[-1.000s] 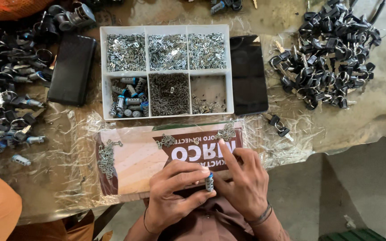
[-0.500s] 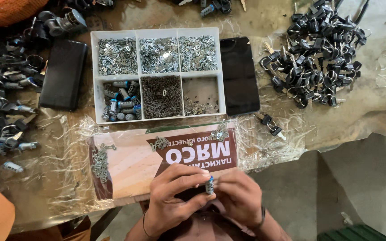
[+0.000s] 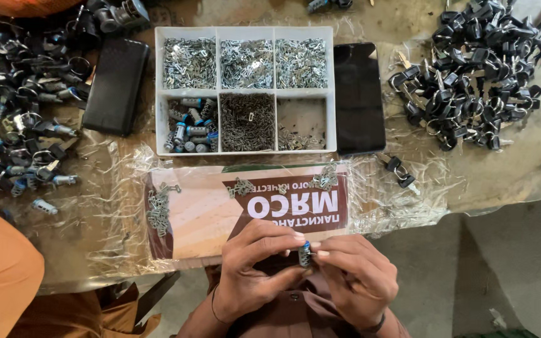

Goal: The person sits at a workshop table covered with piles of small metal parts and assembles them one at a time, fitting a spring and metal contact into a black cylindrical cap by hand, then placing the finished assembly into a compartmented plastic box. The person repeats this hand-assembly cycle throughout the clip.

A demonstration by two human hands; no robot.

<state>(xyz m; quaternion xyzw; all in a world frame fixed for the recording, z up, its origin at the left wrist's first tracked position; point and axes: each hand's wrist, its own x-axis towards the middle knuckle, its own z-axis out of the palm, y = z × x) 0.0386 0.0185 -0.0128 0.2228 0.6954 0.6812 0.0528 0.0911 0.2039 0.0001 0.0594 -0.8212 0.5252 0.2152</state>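
Head camera, looking straight down

It views the hands close below and the table [image 3: 521, 169] beyond, the only view.

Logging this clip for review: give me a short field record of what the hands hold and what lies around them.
left hand: pinches small lock cylinder from the left
right hand: fingertips on the same cylinder, from the right
work surface: printed card with small piles of metal bits
organiser: white compartment tray, five cells well filled, the sixth with only a few bits
sides: pile of black-headed keys on the right; pile of cylinders and keys on the left
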